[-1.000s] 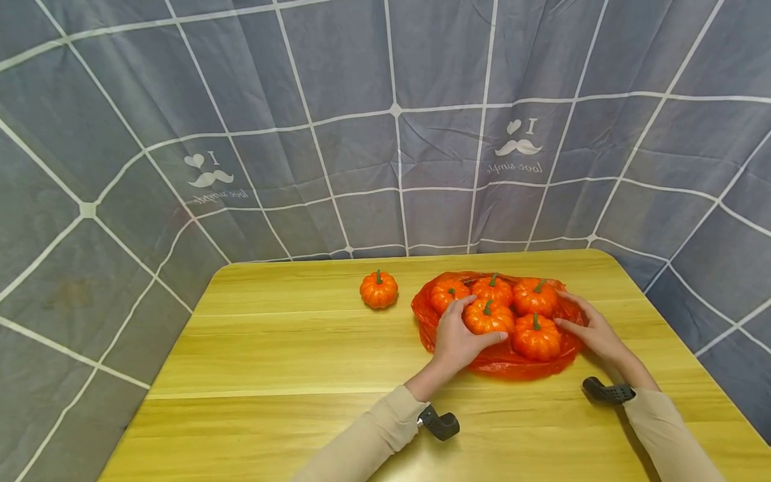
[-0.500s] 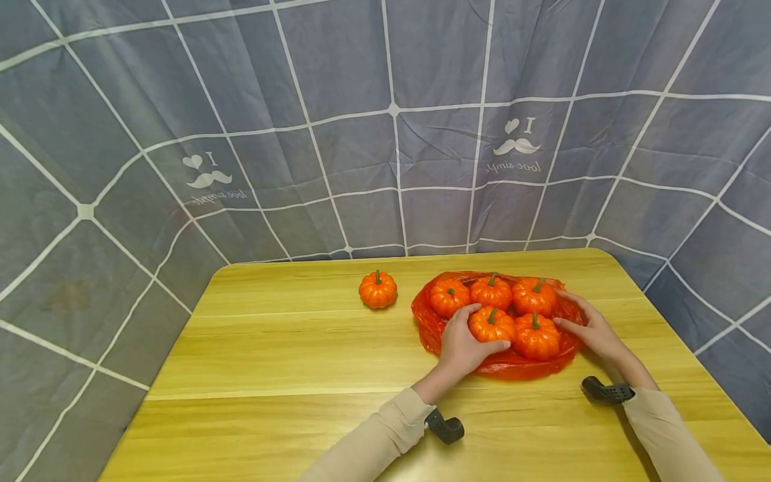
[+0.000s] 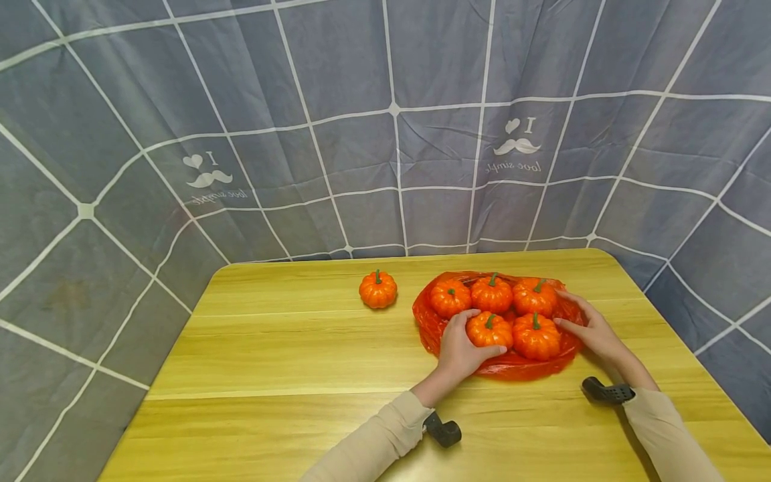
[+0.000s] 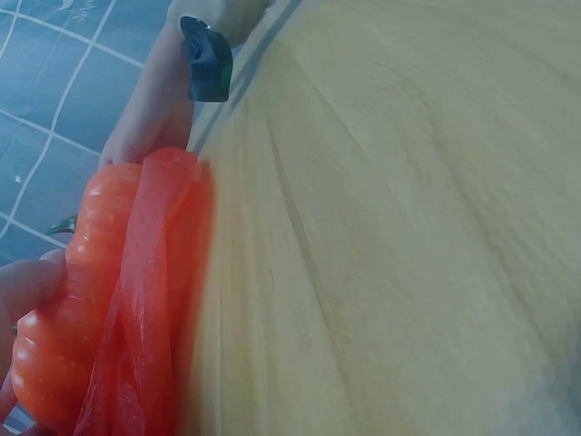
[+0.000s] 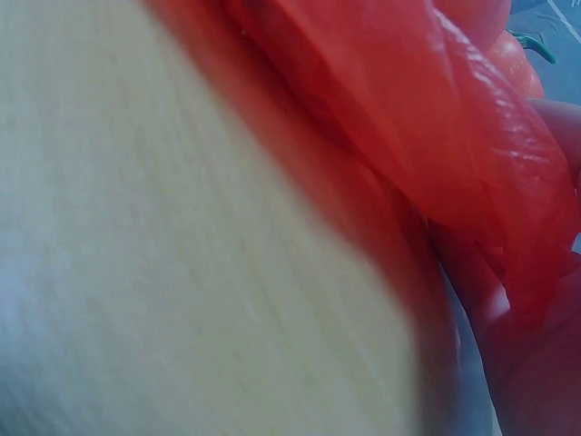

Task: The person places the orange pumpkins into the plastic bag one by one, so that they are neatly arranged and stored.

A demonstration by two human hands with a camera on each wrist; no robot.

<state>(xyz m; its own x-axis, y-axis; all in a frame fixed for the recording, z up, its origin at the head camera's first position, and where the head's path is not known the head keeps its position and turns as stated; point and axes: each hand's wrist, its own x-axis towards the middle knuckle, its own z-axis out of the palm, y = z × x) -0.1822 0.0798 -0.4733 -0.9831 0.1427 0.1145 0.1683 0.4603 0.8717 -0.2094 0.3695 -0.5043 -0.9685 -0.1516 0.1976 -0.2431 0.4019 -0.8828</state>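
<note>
Several small orange pumpkins with green stems sit in a spread-out red plastic bag (image 3: 518, 369) on the right of the table. My left hand (image 3: 460, 348) grips the front left pumpkin (image 3: 490, 330), thumb on its near side and fingers behind. In the left wrist view the thumb (image 4: 32, 283) overlaps the orange ribbed skin. My right hand (image 3: 599, 331) rests at the bag's right side, thumb touching the front right pumpkin (image 3: 537, 337) and fingers spread towards the rear right pumpkin (image 3: 535, 298). Red plastic (image 5: 508, 173) covers part of that hand in the right wrist view.
A single pumpkin (image 3: 378, 290) stands outside the bag, to its left near the table's back edge. The wooden table (image 3: 271, 355) reaches a grey curtain (image 3: 337, 154) with white lines, which hangs behind and on both sides.
The left hand has brought its pumpkin slightly down and nearer the front, beside the front right pumpkin; the pumpkins behind show more fully. The right hand has stayed where it was.
</note>
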